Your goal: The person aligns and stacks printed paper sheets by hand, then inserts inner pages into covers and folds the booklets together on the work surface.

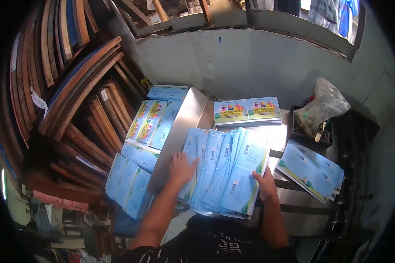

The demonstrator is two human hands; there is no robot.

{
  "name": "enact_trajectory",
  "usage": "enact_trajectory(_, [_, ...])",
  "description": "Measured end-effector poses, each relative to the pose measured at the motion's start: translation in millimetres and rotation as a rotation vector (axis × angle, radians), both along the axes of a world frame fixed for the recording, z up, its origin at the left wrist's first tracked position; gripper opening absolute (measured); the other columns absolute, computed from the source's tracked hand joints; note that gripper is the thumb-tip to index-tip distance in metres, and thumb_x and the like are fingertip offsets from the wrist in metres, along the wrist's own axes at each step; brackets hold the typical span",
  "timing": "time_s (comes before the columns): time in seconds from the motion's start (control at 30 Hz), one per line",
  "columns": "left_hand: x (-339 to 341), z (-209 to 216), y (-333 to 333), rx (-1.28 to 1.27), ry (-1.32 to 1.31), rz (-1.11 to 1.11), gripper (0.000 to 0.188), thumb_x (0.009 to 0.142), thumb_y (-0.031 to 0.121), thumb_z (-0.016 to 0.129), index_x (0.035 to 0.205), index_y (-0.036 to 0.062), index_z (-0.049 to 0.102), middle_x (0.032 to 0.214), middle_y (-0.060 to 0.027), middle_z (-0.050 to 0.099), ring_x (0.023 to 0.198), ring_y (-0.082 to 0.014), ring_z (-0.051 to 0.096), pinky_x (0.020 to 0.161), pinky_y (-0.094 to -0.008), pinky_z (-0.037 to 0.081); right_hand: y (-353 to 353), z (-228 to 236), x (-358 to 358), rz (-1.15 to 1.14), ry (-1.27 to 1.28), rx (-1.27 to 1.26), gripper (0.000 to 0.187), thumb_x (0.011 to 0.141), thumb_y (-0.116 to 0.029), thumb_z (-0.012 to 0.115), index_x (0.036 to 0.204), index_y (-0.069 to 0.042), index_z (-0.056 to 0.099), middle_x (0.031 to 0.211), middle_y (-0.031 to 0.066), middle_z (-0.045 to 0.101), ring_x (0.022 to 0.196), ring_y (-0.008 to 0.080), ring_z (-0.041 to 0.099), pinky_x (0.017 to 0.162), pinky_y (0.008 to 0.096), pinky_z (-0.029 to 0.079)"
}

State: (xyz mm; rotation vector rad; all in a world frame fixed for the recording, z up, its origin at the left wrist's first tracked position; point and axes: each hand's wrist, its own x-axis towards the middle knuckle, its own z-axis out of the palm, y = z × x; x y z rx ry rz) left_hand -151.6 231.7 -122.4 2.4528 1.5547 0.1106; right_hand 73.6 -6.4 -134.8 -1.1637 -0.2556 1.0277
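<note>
A fanned stack of light-blue printed sheets (213,162) with green and yellow edges lies on the metal work surface in front of me. My right hand (267,186) grips the stack's right edge, thumb on top, with the other fingers mostly hidden beside and below it. At the left side of the fan, my left hand (183,168) rests with its fingers stretched out over the sheets, slightly blurred. Just beyond the fan is a neat pile of booklet covers (248,110), yellow and blue with cartoon pictures.
More blue sheet piles (129,184) stand left of a slanted metal panel (180,131). To the right lie another blue pile (311,168) and a dark box (314,131) holding a plastic bag (322,103). Wooden frames (83,87) crowd the left; a wall (250,57) closes the back.
</note>
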Motion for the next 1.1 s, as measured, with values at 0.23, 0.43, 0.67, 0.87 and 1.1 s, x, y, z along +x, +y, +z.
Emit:
enact_trajectory(0.23, [0, -2, -1, -0.213, -0.291, 0.102, 0.074, 0.090, 0.052, 0.060, 0.139, -0.0028, 0.046, 0.134, -0.0253, 0.055, 0.125, -0.0422, 0.051, 0.107, -0.0478, 0.039, 1, 17, 2, -0.029, -0.114, -0.083, 0.059, 0.085, -0.006, 0.070, 0.135, 0.003, 0.040, 0.125, 0.0170, 0.057, 0.114, 0.0264, 0.057, 0.101, 0.0391, 0.044])
enact_trajectory(0.43, [-21, 52, 35, -0.323, -0.235, 0.096, 0.049, 0.090, 0.038, 0.066, 0.121, 0.0006, 0.060, 0.115, -0.0239, 0.065, 0.107, -0.0376, 0.063, 0.091, -0.0457, 0.049, 2, 9, 7, -0.001, -0.130, -0.087, 0.056, 0.085, -0.006, 0.068, 0.134, 0.005, 0.043, 0.122, 0.0181, 0.059, 0.110, 0.0276, 0.058, 0.099, 0.0393, 0.045])
enact_trajectory(0.67, [7, 179, 13, -0.335, -0.911, -0.089, 0.024, 0.099, 0.015, 0.058, 0.116, 0.0007, 0.050, 0.083, -0.0100, 0.068, 0.064, -0.0110, 0.063, 0.055, -0.0258, 0.049, -6, 24, 6, -0.022, -0.125, -0.151, 0.047, 0.095, -0.018, 0.061, 0.133, 0.003, 0.046, 0.122, 0.0148, 0.059, 0.110, 0.0257, 0.058, 0.098, 0.0396, 0.046])
enact_trajectory(0.87, [60, 47, -57, 0.124, -0.695, -0.263, 0.051, 0.090, 0.035, 0.070, 0.124, -0.0008, 0.057, 0.100, -0.0206, 0.068, 0.093, -0.0307, 0.068, 0.083, -0.0432, 0.054, -6, -2, 24, 0.027, 0.342, 0.151, 0.075, 0.100, -0.055, 0.046, 0.148, -0.002, 0.029, 0.143, 0.0205, 0.045, 0.126, 0.0337, 0.050, 0.107, 0.0489, 0.042])
enact_trajectory(1.1, [-11, -3, 8, -0.431, -0.278, 0.160, 0.070, 0.086, 0.045, 0.068, 0.132, -0.0055, 0.053, 0.130, -0.0281, 0.056, 0.123, -0.0401, 0.054, 0.102, -0.0454, 0.045, 1, 17, 5, 0.051, -0.206, -0.123, 0.057, 0.086, -0.004, 0.066, 0.136, 0.003, 0.039, 0.125, 0.0186, 0.057, 0.113, 0.0281, 0.058, 0.099, 0.0389, 0.045])
